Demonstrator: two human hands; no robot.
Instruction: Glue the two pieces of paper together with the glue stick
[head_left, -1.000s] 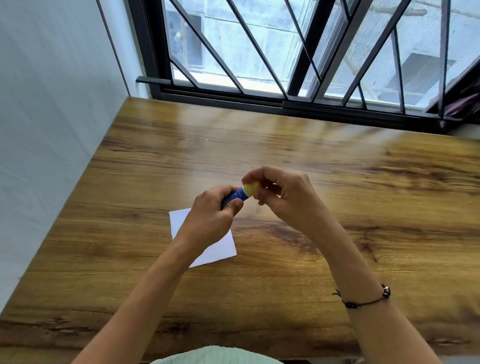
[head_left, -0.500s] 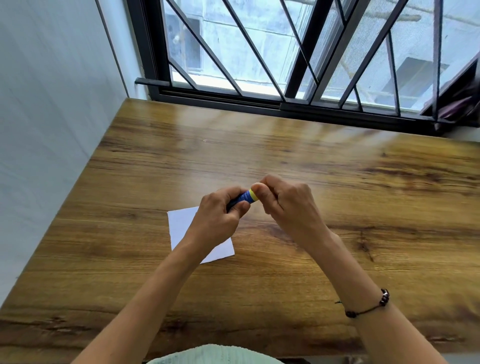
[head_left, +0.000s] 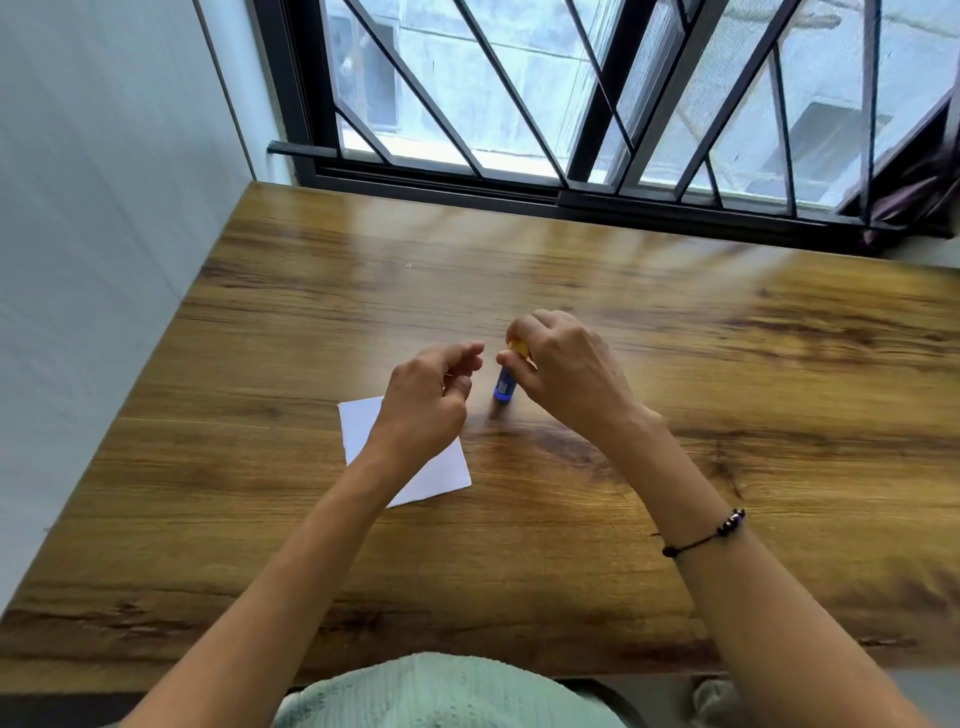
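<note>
A white square of paper (head_left: 363, 423) lies on the wooden table (head_left: 727, 415), partly hidden under my left wrist; I cannot tell whether it is one sheet or two stacked. My right hand (head_left: 566, 374) holds a blue glue stick (head_left: 505, 387) with a yellow cap by its top end. The stick hangs nearly upright just above the table, to the right of the paper. My left hand (head_left: 426, 405) hovers over the paper's upper right corner with its fingers loosely curled and nothing in them.
A white wall borders the table on the left. A barred window (head_left: 571, 104) runs along the far edge. My right wrist carries a dark beaded bracelet (head_left: 727, 525). A pale green garment (head_left: 441, 691) shows at the near edge.
My left hand has let go of the glue stick's blue body and drawn back. My right hand alone holds the stick, now turned from lying sideways to upright.
</note>
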